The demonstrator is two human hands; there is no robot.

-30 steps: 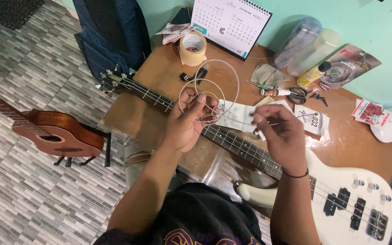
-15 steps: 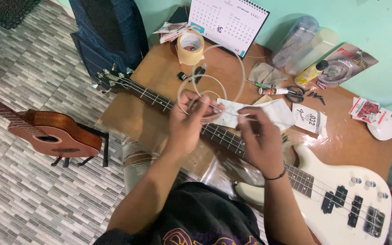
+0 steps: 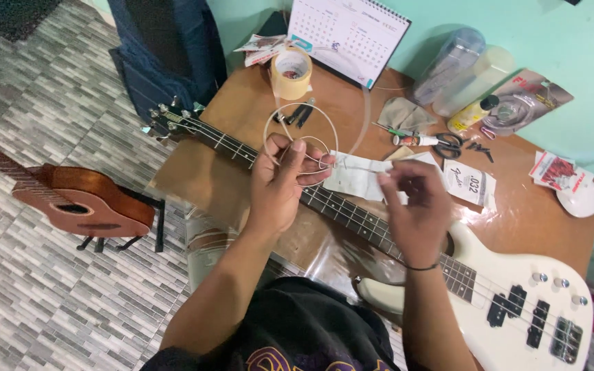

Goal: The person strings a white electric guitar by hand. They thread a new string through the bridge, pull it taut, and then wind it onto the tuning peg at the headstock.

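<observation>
My left hand (image 3: 280,182) pinches a coiled metal guitar string (image 3: 297,130), its loops standing up above my fingers. From the coil a straight end of the string runs right to my right hand (image 3: 415,209), whose fingertips grip it. Both hands hover over the neck of a white electric bass guitar (image 3: 503,302). The bass lies across a round brown table (image 3: 537,227), its headstock (image 3: 170,120) pointing to the far left.
On the table lie a roll of tape (image 3: 291,72), a desk calendar (image 3: 348,34), paper string packets (image 3: 472,182), scissors (image 3: 445,143), a small yellow bottle (image 3: 469,113) and a white mouse (image 3: 579,200). A brown ukulele (image 3: 77,203) rests on a stand over the tiled floor at left.
My right hand moved left along the neck and closer to the coil. The left hand stayed on the coiled string, which has turned slightly.
</observation>
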